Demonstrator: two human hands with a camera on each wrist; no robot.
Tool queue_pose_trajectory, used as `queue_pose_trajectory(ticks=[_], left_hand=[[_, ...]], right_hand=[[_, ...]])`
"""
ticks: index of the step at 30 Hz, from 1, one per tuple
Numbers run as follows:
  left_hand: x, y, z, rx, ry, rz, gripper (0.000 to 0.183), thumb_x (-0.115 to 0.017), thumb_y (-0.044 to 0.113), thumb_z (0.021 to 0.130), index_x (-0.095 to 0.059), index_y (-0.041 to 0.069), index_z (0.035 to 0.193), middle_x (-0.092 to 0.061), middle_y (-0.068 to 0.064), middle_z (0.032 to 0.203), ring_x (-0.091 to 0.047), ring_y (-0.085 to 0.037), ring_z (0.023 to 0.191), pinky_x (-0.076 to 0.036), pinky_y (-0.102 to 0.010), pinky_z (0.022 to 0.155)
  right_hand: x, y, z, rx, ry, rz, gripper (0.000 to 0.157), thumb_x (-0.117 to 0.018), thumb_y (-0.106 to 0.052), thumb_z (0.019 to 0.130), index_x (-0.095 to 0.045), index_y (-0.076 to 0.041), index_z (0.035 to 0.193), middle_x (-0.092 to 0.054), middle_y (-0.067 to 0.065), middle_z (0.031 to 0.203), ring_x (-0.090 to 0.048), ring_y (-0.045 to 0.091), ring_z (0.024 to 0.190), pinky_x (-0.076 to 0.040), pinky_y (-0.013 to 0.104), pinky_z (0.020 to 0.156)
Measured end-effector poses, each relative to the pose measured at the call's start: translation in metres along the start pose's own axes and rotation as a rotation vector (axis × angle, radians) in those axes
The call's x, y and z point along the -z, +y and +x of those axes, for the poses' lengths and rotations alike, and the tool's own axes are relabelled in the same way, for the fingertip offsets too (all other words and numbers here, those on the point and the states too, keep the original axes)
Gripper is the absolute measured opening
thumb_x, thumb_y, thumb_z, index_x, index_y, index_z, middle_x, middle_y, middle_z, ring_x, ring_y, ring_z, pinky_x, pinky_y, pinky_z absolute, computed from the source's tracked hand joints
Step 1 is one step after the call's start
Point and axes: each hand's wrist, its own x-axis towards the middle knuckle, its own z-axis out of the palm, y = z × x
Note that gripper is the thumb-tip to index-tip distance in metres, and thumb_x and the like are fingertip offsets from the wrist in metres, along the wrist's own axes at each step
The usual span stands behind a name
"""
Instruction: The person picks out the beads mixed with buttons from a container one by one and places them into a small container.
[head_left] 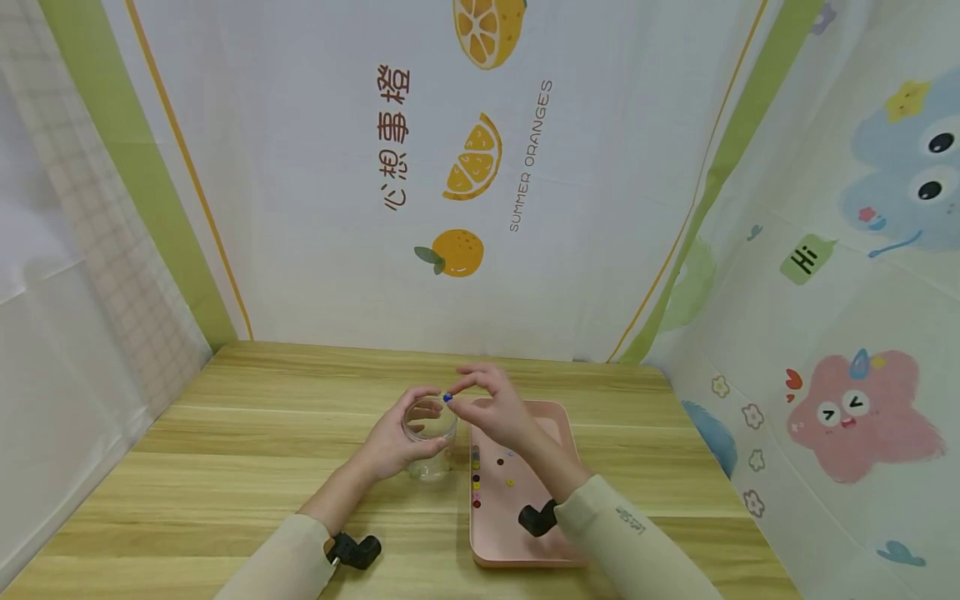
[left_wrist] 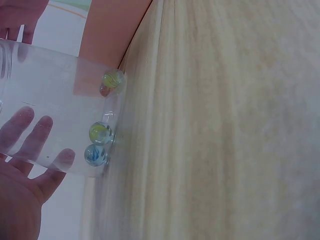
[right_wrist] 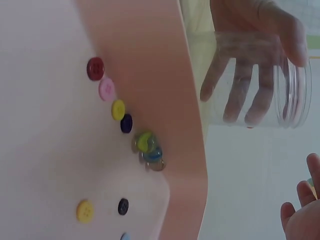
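Observation:
My left hand (head_left: 396, 432) grips a clear jar (head_left: 429, 472) around its side near the open mouth, a little above the wooden table. Glass marbles lie at the jar's bottom, among them a yellow-swirled marble (left_wrist: 100, 133) and a blue-swirled marble (left_wrist: 95, 155). Beside the rim, my right hand (head_left: 497, 410) pinches a small, round blue piece (head_left: 447, 397) between thumb and forefinger; it is too small to tell whether it is a marble or a button. In the right wrist view, only some fingertips of the right hand (right_wrist: 306, 215) show, without the piece.
Right of the jar lies a pink tray (head_left: 525, 546). Along its left wall sit several buttons, including a red button (right_wrist: 95, 68), and marbles such as a yellow-green marble (right_wrist: 145, 142). A yellow button (right_wrist: 85, 211) and a black button (right_wrist: 123, 206) lie farther in.

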Motion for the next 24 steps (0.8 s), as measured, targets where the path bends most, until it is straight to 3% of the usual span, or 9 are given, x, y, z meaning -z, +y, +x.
queue_pose_trajectory(ticks=[4,9,15,20,24], left_hand=[[0.0,-0.001,0.0,-0.002,-0.005,-0.005,0.075,-0.086,0.016,0.096,-0.045,0.021,0.158,-0.053,-0.027,0.154,-0.051,-0.056,0.146,-0.065,-0.035,0.093],[0.001,0.0,0.0,-0.004,-0.013,-0.006,0.074,-0.086,0.017,0.097,-0.044,0.022,0.158,-0.053,-0.023,0.155,-0.051,-0.056,0.146,-0.066,-0.035,0.092],[0.0,-0.001,-0.001,-0.018,-0.015,0.005,0.074,-0.085,0.015,0.097,-0.045,0.021,0.159,-0.054,-0.021,0.157,-0.057,-0.051,0.142,-0.066,-0.033,0.089],[0.0,0.0,0.0,-0.01,-0.005,0.012,0.075,-0.085,0.013,0.096,-0.045,0.02,0.159,-0.054,-0.02,0.158,-0.059,-0.047,0.14,-0.066,-0.033,0.089],[0.0,-0.001,0.0,-0.011,0.003,0.023,0.075,-0.085,0.013,0.096,-0.044,0.017,0.159,-0.055,-0.023,0.155,-0.059,-0.046,0.141,-0.066,-0.033,0.091]], right_hand=[[-0.005,0.0,0.0,0.011,-0.007,-0.042,0.011,-0.08,-0.026,0.101,-0.081,-0.018,0.108,-0.056,0.01,0.162,-0.036,0.04,0.157,-0.033,0.077,0.121],[-0.01,-0.002,-0.001,-0.004,-0.027,-0.043,0.011,-0.08,-0.028,0.101,-0.081,-0.02,0.108,-0.053,0.011,0.164,-0.034,0.039,0.159,-0.029,0.078,0.123],[-0.014,-0.002,-0.001,0.009,-0.051,-0.041,0.011,-0.078,-0.026,0.102,-0.079,-0.017,0.108,-0.052,0.016,0.164,-0.034,0.041,0.157,-0.035,0.078,0.12],[-0.016,-0.003,-0.001,0.015,-0.057,-0.056,0.012,-0.079,-0.026,0.102,-0.079,-0.016,0.11,-0.054,0.012,0.162,-0.035,0.04,0.157,-0.036,0.076,0.121],[-0.016,-0.003,-0.001,0.004,-0.06,-0.056,0.022,-0.08,-0.026,0.101,-0.079,-0.015,0.12,-0.051,0.01,0.165,-0.033,0.04,0.159,-0.038,0.076,0.121]])
